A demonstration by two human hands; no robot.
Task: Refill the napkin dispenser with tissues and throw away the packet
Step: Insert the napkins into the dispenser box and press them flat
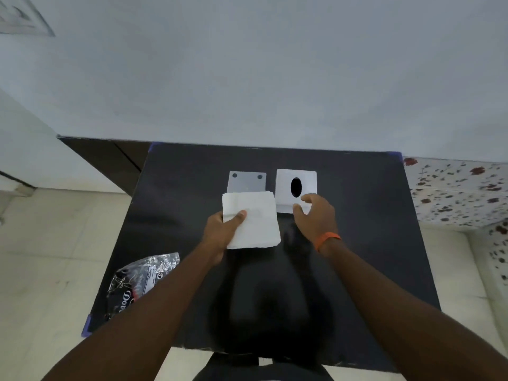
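Between the left hand's (224, 232) thumb and fingers sits a stack of white tissues (251, 220), clamped at its left edge with the thumb pressed on top; the stack is held above a black table (357, 229), its far edge overlapping a flat grey plate (247, 182) with two dark round holes near its far corners. Just to the right, the right hand (316, 215) rests on the near edge of the white napkin dispenser (296, 189), fingers spread and curled loosely over that edge, the thumb toward the tissues; whether it grips the box or only touches it cannot be told. An orange band (327, 240) circles that wrist. The dispenser stands beside the grey plate, apart from it, with a dark oval opening in its upper face. Near the table's left front corner lies the crinkled, shiny packet (140, 281), partly hidden by the left forearm. It carries a small white label too fine to read and large white script letters, of which only "Dov" shows.
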